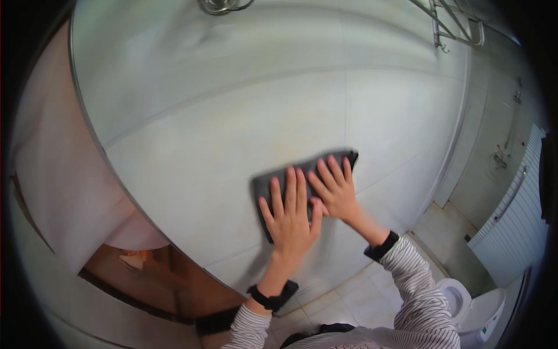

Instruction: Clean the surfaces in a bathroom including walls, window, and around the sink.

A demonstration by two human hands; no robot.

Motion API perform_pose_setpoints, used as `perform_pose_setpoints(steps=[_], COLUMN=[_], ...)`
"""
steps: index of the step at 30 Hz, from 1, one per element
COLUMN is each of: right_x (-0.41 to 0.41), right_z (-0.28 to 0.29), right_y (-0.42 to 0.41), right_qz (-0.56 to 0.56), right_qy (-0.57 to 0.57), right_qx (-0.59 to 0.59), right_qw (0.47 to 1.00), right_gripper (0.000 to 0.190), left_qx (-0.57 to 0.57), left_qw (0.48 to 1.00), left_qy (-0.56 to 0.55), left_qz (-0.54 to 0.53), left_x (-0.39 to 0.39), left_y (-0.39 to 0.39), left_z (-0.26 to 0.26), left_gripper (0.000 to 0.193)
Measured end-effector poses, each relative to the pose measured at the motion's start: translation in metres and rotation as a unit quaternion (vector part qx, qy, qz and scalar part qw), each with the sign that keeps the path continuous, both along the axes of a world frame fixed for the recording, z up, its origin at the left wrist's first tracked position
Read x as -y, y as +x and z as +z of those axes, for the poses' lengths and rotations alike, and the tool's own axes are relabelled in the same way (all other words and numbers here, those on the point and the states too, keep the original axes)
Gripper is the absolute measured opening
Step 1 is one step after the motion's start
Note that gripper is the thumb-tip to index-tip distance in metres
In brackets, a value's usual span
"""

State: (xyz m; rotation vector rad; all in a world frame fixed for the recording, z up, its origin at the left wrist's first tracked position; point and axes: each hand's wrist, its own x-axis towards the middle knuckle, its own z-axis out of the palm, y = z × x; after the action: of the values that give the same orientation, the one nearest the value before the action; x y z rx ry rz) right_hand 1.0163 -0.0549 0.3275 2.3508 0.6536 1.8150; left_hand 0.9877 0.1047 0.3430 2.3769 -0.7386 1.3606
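Observation:
A dark grey cloth [310,165] lies flat against the pale tiled wall [226,118]. My left hand [290,218] presses on its left part with the fingers spread. On the cloth's right part rests my right hand [338,192], palm down and fingers apart, its thumb side close to my left thumb. Both hands press from above and neither is closed around the cloth. The palms and the cloth beneath them are hidden. Each wrist has a black band, below striped sleeves.
A metal towel rack [453,26] with a hook is at the upper right, and a round metal fitting [218,5] at the top. A toilet [455,299] with a raised lid stands lower right, near a glass shower door [508,209]. A doorway borders the wall at left.

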Motion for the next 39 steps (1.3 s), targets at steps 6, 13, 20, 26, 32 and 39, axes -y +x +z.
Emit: perform_pose_setpoints(steps=[6,13,20,26,32,39], right_x=[-0.009,-0.010,0.018,0.072,0.064,0.106], right_z=[0.152,0.125,-0.047,-0.083,-0.023,0.131], right_y=[0.000,-0.001,-0.001,0.011,-0.045,-0.058], right_qz=[0.015,0.039,0.055,0.063,0.097,0.117], right_qy=[0.010,0.042,-0.023,-0.058,-0.062,0.005], right_qx=[0.072,0.063,-0.013,-0.032,-0.005,0.034], right_qw=[0.997,0.996,0.998,0.996,0.993,0.993], right_gripper=[0.054,0.056,0.050,0.053,0.055,0.058], left_qx=[0.170,0.101,0.081,0.080,0.087,0.172], left_qw=[0.983,0.994,0.987,0.985,0.987,0.984], left_qy=[-0.020,0.016,0.090,0.092,0.039,-0.019], left_qz=[-0.070,-0.026,0.104,0.126,0.128,0.037], left_x=[-0.010,-0.012,0.014,0.063,0.059,0.106], left_y=[0.008,-0.004,0.010,0.022,-0.035,-0.040], left_z=[0.141,0.111,-0.081,-0.128,-0.078,0.101], left_gripper=[0.057,0.059,0.066,0.065,0.058,0.053])
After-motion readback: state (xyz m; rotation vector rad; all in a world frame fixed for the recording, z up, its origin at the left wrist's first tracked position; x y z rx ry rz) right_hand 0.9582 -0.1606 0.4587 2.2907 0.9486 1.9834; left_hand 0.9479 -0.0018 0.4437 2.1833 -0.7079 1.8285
